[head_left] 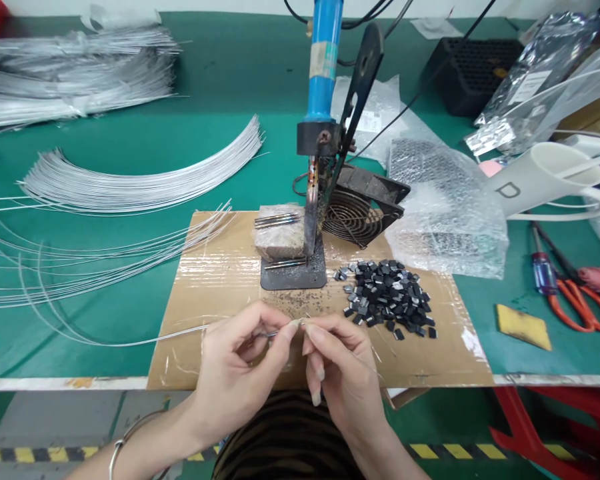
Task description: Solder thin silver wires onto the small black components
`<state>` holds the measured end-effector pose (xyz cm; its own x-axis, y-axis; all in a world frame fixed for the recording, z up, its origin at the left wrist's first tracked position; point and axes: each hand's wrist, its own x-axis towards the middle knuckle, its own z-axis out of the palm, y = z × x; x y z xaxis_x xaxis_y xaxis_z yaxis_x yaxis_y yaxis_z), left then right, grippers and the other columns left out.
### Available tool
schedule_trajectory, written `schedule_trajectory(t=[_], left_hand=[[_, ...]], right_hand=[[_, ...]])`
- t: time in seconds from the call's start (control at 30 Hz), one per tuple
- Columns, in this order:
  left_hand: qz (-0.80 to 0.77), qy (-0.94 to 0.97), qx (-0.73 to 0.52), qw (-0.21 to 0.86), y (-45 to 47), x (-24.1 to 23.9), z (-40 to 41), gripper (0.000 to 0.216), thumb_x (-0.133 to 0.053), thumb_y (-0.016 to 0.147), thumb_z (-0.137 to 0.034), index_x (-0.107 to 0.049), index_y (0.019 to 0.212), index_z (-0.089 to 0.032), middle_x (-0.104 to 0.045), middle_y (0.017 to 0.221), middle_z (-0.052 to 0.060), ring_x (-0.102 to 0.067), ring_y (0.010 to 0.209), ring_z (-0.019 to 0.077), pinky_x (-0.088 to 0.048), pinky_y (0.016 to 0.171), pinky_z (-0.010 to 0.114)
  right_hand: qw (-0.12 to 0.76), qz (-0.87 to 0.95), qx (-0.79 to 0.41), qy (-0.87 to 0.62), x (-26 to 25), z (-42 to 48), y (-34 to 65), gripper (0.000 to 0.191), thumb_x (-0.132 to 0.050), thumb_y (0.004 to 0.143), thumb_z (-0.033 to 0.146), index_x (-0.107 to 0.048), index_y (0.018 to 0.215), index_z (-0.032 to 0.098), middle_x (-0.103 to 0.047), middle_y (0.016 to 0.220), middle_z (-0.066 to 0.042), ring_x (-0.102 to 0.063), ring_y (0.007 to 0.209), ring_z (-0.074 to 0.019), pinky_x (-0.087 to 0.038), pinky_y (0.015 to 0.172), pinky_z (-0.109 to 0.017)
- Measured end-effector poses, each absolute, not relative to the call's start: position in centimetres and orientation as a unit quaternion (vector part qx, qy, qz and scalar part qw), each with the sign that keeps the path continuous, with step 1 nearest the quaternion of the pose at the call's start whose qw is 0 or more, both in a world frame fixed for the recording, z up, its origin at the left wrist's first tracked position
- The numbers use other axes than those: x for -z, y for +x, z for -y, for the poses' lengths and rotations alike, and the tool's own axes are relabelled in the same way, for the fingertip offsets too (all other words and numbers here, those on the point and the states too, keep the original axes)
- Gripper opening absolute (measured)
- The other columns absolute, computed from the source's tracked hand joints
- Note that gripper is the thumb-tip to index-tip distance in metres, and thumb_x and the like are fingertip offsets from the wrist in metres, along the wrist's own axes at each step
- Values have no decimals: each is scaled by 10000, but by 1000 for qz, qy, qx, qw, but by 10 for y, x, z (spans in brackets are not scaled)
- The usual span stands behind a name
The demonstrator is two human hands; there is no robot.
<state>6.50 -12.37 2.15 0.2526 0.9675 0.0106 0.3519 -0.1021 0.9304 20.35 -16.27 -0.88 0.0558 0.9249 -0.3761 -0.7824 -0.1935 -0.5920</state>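
Observation:
My left hand (247, 363) is closed in a pinch on a thin white wire (165, 335), which trails away to the left in a long curve. Fingertip to fingertip with it, my right hand (343, 363) pinches at the wire's end; what lies between its fingers is too small to make out. Both hands hover low over a sheet of cardboard (205, 287). Just beyond them stands a soldering iron with a blue handle (325, 67), its tip pointing down beside a wrapped block (279, 243) on a dark metal plate (300, 277).
Small black pieces (390, 293) lie heaped right of my hands. Loose white wires and a wire bundle (145, 180) spread leftward. A small fan (363, 207) sits behind the iron. Bubble wrap (445, 207), a white mug (545, 177), a yellow sponge (523, 327) and orange-handled scissors (575, 307) are rightward.

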Motion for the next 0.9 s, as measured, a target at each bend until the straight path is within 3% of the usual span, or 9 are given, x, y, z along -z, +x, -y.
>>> schedule_trajectory(t=[0.4,0.67,0.9], left_hand=[[-496,633,-335,492,67,-30,120,165,-666,913,-204,-689,752,-177,-705,609,-1,-630,497,95,-503,466,143],[-486,609,-332,533,68,-34,119,167,-685,890,-192,-675,723,-178,-686,596,-22,-623,521,74,-497,497,108],[-508,621,-306,513,65,-34,118,174,-681,896,-234,-674,729,-183,-635,584,-23,-544,490,84,-431,451,151]], right_hand=[[633,197,-640,-390,18,168,210,95,-801,927,278,-843,878,208,-734,666,22,-653,398,-69,-548,414,-139],[614,187,-648,-410,14,168,216,176,-841,882,306,-807,759,185,-699,588,27,-606,344,-70,-509,370,-149],[622,170,-629,-435,16,166,219,180,-823,888,347,-844,815,184,-701,592,9,-590,348,-81,-497,359,-171]])
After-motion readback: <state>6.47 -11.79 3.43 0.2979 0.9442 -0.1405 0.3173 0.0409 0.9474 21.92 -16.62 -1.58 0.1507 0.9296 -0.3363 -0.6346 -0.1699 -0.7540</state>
